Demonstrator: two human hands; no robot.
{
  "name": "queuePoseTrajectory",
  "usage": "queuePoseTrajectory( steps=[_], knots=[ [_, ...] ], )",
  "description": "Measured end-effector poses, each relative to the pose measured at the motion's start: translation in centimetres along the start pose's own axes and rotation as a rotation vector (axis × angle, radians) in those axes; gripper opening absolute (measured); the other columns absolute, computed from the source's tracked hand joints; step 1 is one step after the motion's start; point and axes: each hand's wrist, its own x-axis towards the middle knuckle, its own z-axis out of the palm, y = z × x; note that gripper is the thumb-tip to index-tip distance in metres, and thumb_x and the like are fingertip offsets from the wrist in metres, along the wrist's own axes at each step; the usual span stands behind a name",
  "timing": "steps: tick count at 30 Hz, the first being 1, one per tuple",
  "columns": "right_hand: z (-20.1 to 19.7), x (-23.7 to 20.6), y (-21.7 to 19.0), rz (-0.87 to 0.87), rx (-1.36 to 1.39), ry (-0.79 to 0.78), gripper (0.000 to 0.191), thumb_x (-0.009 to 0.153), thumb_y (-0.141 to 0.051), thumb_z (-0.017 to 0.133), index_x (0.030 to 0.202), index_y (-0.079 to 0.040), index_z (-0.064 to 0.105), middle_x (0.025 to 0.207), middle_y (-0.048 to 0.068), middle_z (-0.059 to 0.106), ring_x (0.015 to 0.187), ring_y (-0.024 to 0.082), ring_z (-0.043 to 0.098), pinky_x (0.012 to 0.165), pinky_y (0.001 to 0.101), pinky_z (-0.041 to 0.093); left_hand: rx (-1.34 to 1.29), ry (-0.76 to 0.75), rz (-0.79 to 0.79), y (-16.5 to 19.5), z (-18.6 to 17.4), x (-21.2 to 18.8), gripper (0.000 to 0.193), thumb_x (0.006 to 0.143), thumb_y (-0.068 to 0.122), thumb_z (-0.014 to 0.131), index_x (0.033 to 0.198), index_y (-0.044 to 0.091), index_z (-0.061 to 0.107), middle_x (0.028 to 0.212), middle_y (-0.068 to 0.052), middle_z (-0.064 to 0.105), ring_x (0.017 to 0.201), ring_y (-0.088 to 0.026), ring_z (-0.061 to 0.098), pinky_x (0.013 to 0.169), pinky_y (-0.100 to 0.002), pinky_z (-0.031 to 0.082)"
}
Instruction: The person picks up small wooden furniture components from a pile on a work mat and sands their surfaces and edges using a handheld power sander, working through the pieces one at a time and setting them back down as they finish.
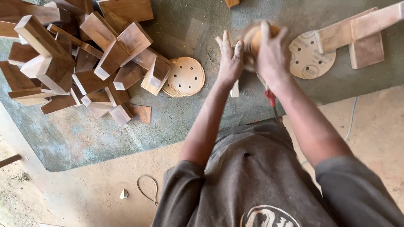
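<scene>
- The round sander [254, 40], blurred, sits near twelve o'clock on the desk [202, 122], over a small pale wood block [235, 89].
- It looks stiff, fairly heavy and buzzy; best gripped over its domed top.
- The right hand [272, 54] is clamped over that top, arm stretched forward.
- The left hand [229, 63] lies just beside it at nine o'clock, fingers straight, seemingly steadying the block.
- Sanding discs [186, 76] lie further left; a pile of wood blocks [80, 59] at ten o'clock.
</scene>
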Motion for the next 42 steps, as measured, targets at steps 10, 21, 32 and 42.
queuePoseTrajectory(
  steps=[10,21,32,42],
  knots=[
    [-0.6,-6.0,3.8,-0.069,-0.095,0.012,0.090,0.086,-0.029,0.087,0.152,-0.011,0.029,0.129,0.034,0.039,0.092,0.051,0.067,0.074,0.0522,0.062,-0.084,-0.008,-0.185,2.3,0.0,-1.1,0.112,0.092,0.056,0.067,0.162,-0.007,0.007,0.145,-0.031,0.041,0.130,-0.032,0.055,0.112,-0.039,0.043],
    [0.4,-5.7,6.8,-0.179,0.074,-0.123,0.086,0.087,-0.027,0.085,0.149,-0.012,0.027,0.130,0.037,0.038,0.090,0.050,0.067,0.063,0.0459,0.066,-0.202,-0.049,-0.296,2.3,-0.5,-2.2,0.110,0.095,0.050,0.071,0.167,-0.009,0.012,0.079,-0.010,0.057,0.074,-0.018,0.053,0.083,-0.030,0.050],
    [-1.8,1.0,5.4,-0.253,-0.006,-0.136,0.089,0.089,-0.027,0.089,0.152,-0.011,0.029,0.130,0.040,0.039,0.092,0.053,0.067,0.068,0.0498,0.064,-0.377,-0.029,-0.304,2.4,-0.4,-2.5,0.109,0.096,0.038,0.067,0.160,-0.007,-0.009,0.072,0.003,0.055,0.068,-0.005,0.053,0.070,-0.022,0.051],
    [-4.2,0.5,7.3,-0.093,-0.170,-0.272,0.089,0.086,-0.019,0.085,0.154,-0.014,0.028,0.136,0.039,0.032,0.095,0.053,0.064,0.069,0.0513,0.064,0.135,0.122,-0.016,0.6,-0.2,-2.7,0.096,0.111,0.049,0.077,0.160,-0.008,0.018,0.146,-0.018,0.057,0.129,-0.021,0.050,0.107,-0.039,0.047]
  ],
)
